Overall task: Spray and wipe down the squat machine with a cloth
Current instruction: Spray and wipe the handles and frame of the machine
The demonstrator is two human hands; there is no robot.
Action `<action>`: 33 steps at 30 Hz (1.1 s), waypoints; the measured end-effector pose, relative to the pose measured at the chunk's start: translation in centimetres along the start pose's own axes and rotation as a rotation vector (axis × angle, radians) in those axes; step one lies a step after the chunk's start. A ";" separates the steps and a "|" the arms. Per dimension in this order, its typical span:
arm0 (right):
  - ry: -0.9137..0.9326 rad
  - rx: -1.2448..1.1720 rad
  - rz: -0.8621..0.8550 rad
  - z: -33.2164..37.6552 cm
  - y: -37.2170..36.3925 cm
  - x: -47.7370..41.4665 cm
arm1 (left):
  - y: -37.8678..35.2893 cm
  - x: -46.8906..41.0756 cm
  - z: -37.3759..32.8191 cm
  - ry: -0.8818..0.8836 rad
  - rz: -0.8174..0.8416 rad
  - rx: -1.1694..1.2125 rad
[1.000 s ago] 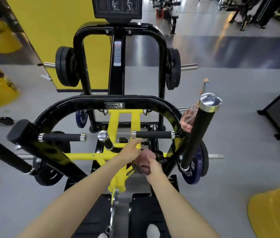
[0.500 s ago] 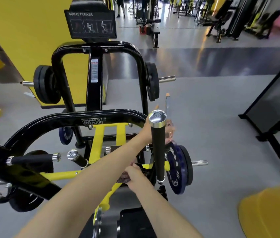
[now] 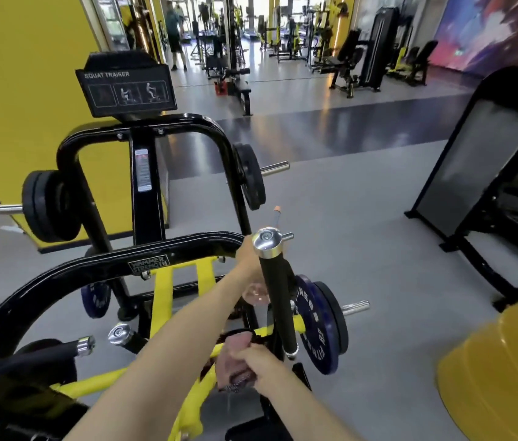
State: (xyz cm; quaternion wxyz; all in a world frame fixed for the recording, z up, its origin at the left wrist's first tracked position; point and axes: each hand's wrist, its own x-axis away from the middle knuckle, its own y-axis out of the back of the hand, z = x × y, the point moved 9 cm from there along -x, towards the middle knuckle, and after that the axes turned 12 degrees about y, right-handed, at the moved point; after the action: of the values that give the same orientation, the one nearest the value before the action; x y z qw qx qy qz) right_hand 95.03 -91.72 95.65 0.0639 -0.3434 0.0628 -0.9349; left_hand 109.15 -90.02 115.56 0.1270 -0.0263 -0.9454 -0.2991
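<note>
Left hand grips bottle, right cloth

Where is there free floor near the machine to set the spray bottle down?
The grey floor is bare between the blue plate and the black-framed panel on the right. It is crowded around the yellow bars, among the black handles.

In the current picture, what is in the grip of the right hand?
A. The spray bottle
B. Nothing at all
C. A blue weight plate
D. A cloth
D: the right hand has a bunched pinkish cloth in its grip, while the spray bottle is higher up, at the left hand.
</note>
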 end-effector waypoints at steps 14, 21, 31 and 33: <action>0.035 -0.048 -0.234 -1.0 3.3 3.7 | -2.3 3.9 6.2 0.206 0.322 -0.152; -0.080 0.126 -0.344 -3.5 11.3 3.6 | -2.6 1.8 6.9 0.269 0.283 -0.092; 0.291 0.058 -0.547 9.9 17.5 5.5 | -2.6 1.3 6.1 0.222 0.327 -0.119; 0.327 0.140 -0.535 12.5 17.5 3.4 | -3.0 1.6 5.4 0.171 0.321 -0.045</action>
State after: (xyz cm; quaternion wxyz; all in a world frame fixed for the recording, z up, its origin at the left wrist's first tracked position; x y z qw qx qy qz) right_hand 101.90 -110.38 104.46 -0.1715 -0.1877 -0.0845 -0.9634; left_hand 106.01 -89.42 110.04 0.2523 -0.1544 -0.9079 -0.2972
